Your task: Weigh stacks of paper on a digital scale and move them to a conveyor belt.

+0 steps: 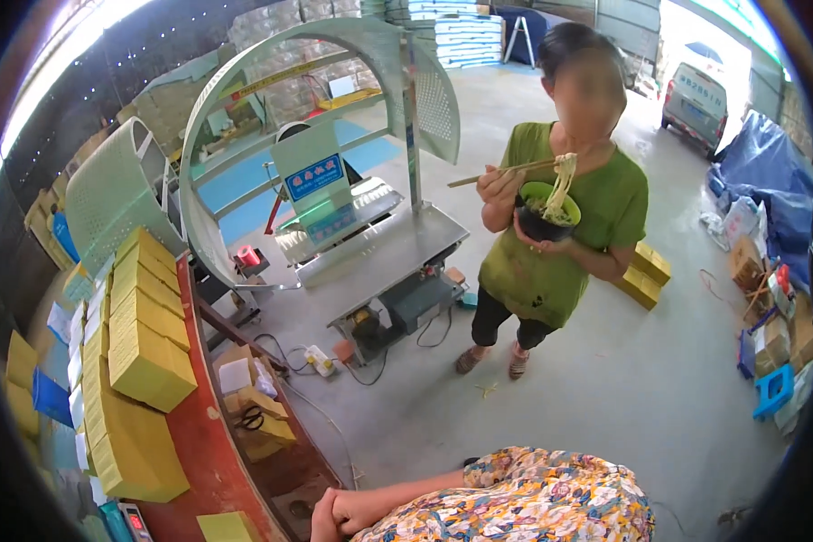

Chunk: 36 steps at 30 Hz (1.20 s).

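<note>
My right forearm, in a bright floral sleeve [533, 497], reaches left along the lower edge. My right hand [357, 509] is closed, its fingers curled; whatever it may hold is hidden. Pressed against it is part of my left hand [322, 519], cut off by the lower edge, its fingers not plain to see. Both are beside the right edge of a red table [215, 461]. Nearest on that table lies a small yellow paper block [228, 527]. Further up its left side stand large stacks of yellow paper [149, 361]. A small device with a red display [135, 522] is at the lower left.
A co-worker in a green shirt [551, 262] stands ahead, lifting noodles with chopsticks [506, 172] from a bowl [548, 212]. A machine with a large round frame [199, 172] stands behind the table. Scissors [251, 417] lie in a carton below. Cables [334, 425] cross the floor.
</note>
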### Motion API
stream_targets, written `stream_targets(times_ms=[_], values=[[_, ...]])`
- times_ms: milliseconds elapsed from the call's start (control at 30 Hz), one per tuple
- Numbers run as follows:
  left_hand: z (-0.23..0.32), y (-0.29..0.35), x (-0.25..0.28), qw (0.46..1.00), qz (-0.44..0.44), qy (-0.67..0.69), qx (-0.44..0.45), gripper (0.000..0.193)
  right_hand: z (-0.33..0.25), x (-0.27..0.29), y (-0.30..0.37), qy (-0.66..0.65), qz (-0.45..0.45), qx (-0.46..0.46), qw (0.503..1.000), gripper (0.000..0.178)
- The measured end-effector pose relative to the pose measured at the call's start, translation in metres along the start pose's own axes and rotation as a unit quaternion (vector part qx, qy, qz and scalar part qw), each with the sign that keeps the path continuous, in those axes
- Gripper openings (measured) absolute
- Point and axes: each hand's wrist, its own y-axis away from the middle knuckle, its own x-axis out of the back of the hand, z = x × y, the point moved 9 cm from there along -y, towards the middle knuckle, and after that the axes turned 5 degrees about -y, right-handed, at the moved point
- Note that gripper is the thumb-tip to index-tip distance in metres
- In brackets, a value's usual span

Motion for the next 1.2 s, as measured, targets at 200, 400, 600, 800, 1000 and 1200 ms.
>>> stream_targets(times_ms=[200,400,600,800,1000,1200], values=[[-0.061,0.025,-0.077,0.993,0.008,0.039,0.114,0.057,-0.009,0.024,0.088,-0.021,-0.004,-0.011,1.0,0.013],[-0.075,0.002,-0.133,0.958,-0.034,-0.171,-0.228,0.045,-0.012,0.05,0.177,-0.045,0.016,-0.041,0.998,0.013],[-0.076,0.014,-0.183,0.951,-0.025,-0.184,-0.246,0.036,-0.047,0.059,0.21,-0.035,0.021,-0.003,0.999,0.013],[-0.067,0.035,-0.199,0.94,-0.013,-0.201,-0.274,0.031,-0.067,0.043,0.224,-0.025,0.023,0.04,0.999,0.014],[-0.11,0.078,-0.157,0.943,0.047,-0.16,-0.287,0.034,-0.041,-0.029,0.213,-0.017,-0.105,-0.072,0.992,0.019],[-0.177,0.141,-0.077,0.928,0.178,-0.121,-0.305,0.03,-0.028,-0.122,0.204,0.09,-0.128,-0.107,0.982,0.02]])
